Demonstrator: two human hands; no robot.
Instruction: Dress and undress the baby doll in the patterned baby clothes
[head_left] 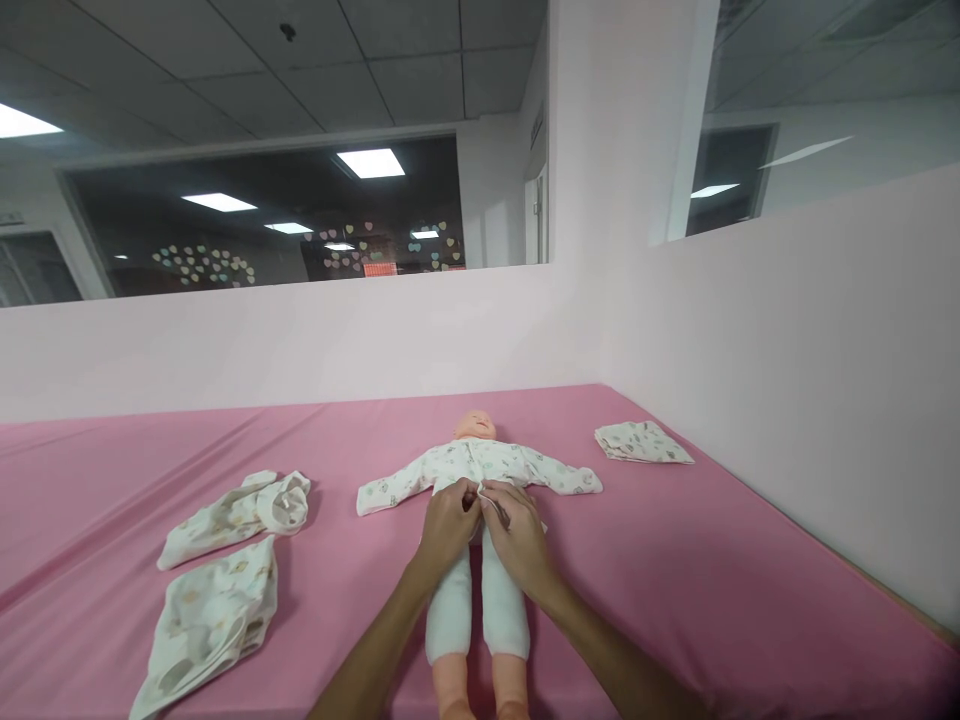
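A baby doll (475,425) lies face up on a pink sheet, its head away from me and its bare feet towards me. It wears a white patterned baby top (446,462), sleeves spread to both sides, and white leggings (450,605). Over the doll's belly, my left hand (450,520) pinches the front edge of the top. My right hand (516,530) meets it there, fingers closed on the other side of the same front opening. The fingertips nearly touch, and whatever fastener is between them is too small to make out.
The pink sheet (352,620) covers the bed, which meets white walls (300,350) behind and at the right. On the left lie a crumpled patterned garment (217,520) and a folded one (214,615). A folded patterned cloth (643,442) rests near the right wall.
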